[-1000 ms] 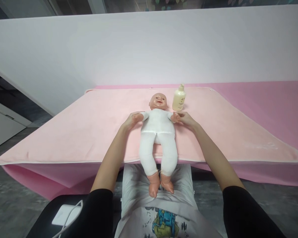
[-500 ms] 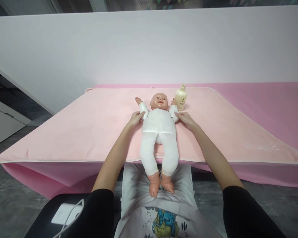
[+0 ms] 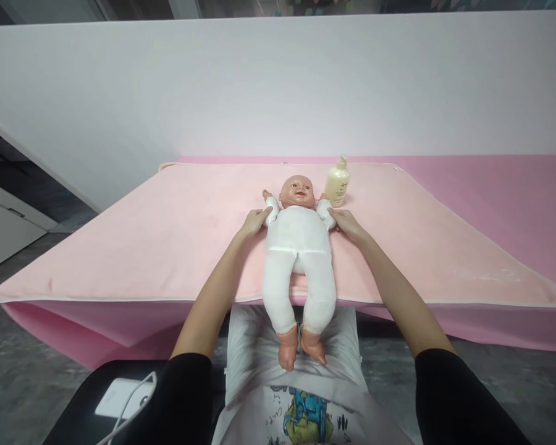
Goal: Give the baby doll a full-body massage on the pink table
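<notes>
A baby doll (image 3: 298, 230) with a white cloth body lies on its back on a pale pink mat (image 3: 189, 228), its head toward the wall. Its legs reach past the mat's front edge, with the feet over my lap. My left hand (image 3: 256, 220) is closed round the doll's arm on the left, thumb on top. Round the arm on the right, my right hand (image 3: 346, 222) is closed in the same way. Most of my fingertips are hidden beneath the doll's arms. A pale yellow pump bottle (image 3: 337, 184) stands just behind the doll's arm on the right.
The mat lies over a darker pink cloth (image 3: 514, 204) that hangs down at the front. A white wall (image 3: 278, 86) rises along the back. At lower left, a white device (image 3: 123, 397) with a cable rests on a black surface.
The doll's two forearms have turned, and its hand on the left has moved inward and down, closer to the head. My hands keep their hold and have barely shifted.
</notes>
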Demonstrator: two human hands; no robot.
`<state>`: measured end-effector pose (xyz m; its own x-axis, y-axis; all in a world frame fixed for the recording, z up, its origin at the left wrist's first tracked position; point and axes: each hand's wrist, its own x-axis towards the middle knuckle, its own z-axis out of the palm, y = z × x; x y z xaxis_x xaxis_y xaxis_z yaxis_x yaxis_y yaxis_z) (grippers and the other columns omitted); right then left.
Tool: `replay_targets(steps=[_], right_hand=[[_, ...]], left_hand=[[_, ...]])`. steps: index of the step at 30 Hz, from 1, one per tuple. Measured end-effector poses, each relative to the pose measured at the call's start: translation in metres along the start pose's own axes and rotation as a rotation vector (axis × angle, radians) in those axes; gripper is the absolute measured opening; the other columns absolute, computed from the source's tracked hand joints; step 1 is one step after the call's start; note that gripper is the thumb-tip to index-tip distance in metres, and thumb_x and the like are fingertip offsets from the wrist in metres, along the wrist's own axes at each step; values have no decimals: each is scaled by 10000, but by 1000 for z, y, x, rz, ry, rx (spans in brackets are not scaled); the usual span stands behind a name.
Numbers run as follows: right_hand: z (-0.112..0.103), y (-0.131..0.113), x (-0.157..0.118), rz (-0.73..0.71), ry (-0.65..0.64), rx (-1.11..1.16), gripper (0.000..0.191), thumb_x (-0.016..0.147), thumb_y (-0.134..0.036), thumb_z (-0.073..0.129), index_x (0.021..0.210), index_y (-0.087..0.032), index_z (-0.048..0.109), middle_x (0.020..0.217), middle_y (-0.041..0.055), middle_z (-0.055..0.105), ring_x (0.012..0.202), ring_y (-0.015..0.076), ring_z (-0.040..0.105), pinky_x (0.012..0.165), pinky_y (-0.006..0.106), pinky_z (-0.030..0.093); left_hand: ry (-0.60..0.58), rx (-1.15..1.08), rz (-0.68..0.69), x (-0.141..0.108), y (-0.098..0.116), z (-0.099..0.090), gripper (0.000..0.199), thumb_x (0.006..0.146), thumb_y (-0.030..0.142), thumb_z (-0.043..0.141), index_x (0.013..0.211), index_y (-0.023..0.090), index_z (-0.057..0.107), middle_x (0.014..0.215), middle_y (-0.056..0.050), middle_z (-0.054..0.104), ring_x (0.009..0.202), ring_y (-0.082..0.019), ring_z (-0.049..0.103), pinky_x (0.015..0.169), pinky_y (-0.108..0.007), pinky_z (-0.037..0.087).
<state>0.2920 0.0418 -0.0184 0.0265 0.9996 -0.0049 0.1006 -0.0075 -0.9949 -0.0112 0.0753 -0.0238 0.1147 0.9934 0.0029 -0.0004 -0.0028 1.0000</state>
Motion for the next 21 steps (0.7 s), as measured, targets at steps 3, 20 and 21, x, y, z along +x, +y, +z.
replay_targets(steps=[3, 20, 21], right_hand=[[0, -3, -3, 12, -43, 19, 316, 833, -435, 653, 742, -133, 674, 583, 54, 643, 495, 132, 555, 449, 236, 442], [4, -19, -19, -426, 22, 38, 130, 649, -188, 692, 751, -230, 761, 1086, 51, 693, 1069, 240, 620, 968, 393, 484], [4, -19, -19, -439, 29, 26, 132, 646, -171, 673, 724, -233, 760, 1079, 48, 694, 1063, 233, 620, 972, 390, 481]], left_hand=[[-88, -151, -34, -8, 9, 0, 316, 656, 409, 736, 734, 117, 643, 676, -55, 626, 599, -141, 545, 591, -270, 399], [74, -67, 296, -22, 31, 0, 263, 525, 256, 777, 764, 153, 737, 1060, -109, 709, 1023, -259, 636, 911, -368, 488], [60, -55, 314, -21, 30, -1, 205, 529, 245, 762, 712, 157, 731, 1051, -105, 709, 1009, -253, 640, 901, -371, 494]])
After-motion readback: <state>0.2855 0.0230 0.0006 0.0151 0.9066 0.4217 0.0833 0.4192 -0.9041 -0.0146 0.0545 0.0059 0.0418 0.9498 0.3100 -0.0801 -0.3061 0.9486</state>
